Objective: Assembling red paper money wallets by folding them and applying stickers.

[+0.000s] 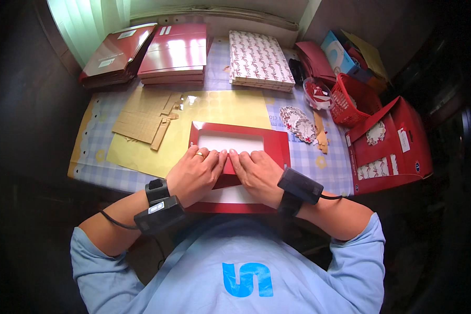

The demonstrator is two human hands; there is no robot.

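In front of me a flat red cardboard box blank (pixel 277 144) lies at the near edge of the table, with a white rectangular panel in its far part and another in its near part. My left hand (pixel 198 170) and my right hand (pixel 256 175) meet at its middle, index fingertips almost touching. Both hands grip the red cardboard along a crosswise fold, fingers bent over it. My thumbs are mostly hidden. Each wrist wears a strapped black device with a cable.
Under the box lies a yellow sheet (pixel 136 157), with brown cardboard pieces (pixel 141 115) on it. Behind stand stacks of red flat boxes (pixel 172 49) and patterned boxes (pixel 259 57). At right are round paper tags (pixel 298 125), a red basket (pixel 350 104) and a finished-looking red box (pixel 392 141).
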